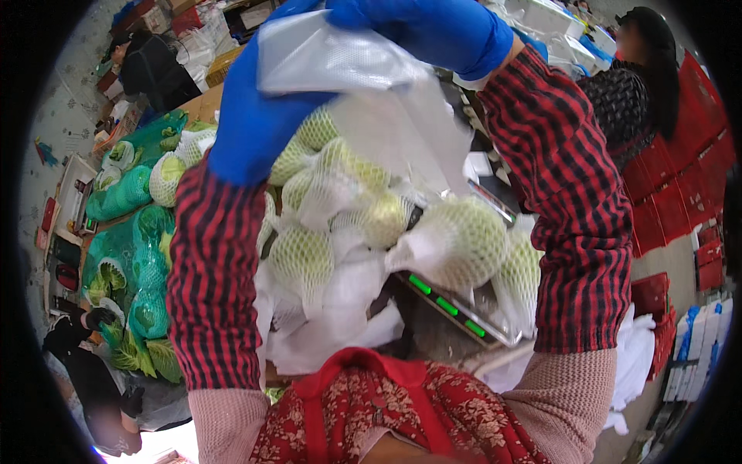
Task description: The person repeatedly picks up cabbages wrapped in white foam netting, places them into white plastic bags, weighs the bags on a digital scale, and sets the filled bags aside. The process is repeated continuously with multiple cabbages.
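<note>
Both my hands wear blue gloves and are raised at the top of the view around a clear plastic bag. My left hand grips the bag at its left side, its fingers partly cut off by the picture's edge. From above, my right hand pinches the bag's upper edge. The bag's blurred loose part hangs down to the right. Below lie several pale green cabbages in white foam nets. A larger netted cabbage sits beside a weighing scale's lit green display.
Green mesh sacks of cabbages lie at left, with loose leaves nearby. A person in black bends at upper left; another gloved person is at lower left. At right, a person is near stacked red crates.
</note>
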A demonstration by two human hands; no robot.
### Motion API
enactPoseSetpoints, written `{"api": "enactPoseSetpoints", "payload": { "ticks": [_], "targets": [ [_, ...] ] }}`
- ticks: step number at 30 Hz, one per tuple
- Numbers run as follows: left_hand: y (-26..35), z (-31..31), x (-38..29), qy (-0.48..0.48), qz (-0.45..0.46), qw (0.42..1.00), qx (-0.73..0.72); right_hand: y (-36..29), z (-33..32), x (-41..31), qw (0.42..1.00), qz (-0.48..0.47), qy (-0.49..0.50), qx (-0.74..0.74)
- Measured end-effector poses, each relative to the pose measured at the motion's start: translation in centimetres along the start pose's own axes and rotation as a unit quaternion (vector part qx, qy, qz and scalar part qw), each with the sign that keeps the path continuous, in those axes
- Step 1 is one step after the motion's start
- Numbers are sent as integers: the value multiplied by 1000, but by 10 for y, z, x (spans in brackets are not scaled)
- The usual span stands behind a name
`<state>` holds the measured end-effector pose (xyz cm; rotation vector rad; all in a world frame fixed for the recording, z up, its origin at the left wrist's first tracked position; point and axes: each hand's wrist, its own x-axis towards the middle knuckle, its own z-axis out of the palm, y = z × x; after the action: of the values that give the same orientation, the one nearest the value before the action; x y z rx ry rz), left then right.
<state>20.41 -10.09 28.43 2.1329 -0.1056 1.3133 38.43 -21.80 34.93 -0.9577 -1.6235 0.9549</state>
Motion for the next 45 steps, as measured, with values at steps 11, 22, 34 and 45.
{"api": "enactPoseSetpoints", "payload": {
  "ticks": [11, 22, 34, 45],
  "targets": [
    [56, -84, -38, 59, -150, 987, -19, -5, 186, -87, 940, 102, 251, -206],
    [151, -124, -156, 170, 66, 915, 359, 10, 216, -136, 909, 24, 382, -163],
    [99, -36, -334, -11, -536, 779, -326, 167, 359, -176, 930, 257, 202, 168],
    [13, -113, -316, 5, -335, 934, 128, 117, 302, -217, 826, -14, 409, 387]
  ]
}}
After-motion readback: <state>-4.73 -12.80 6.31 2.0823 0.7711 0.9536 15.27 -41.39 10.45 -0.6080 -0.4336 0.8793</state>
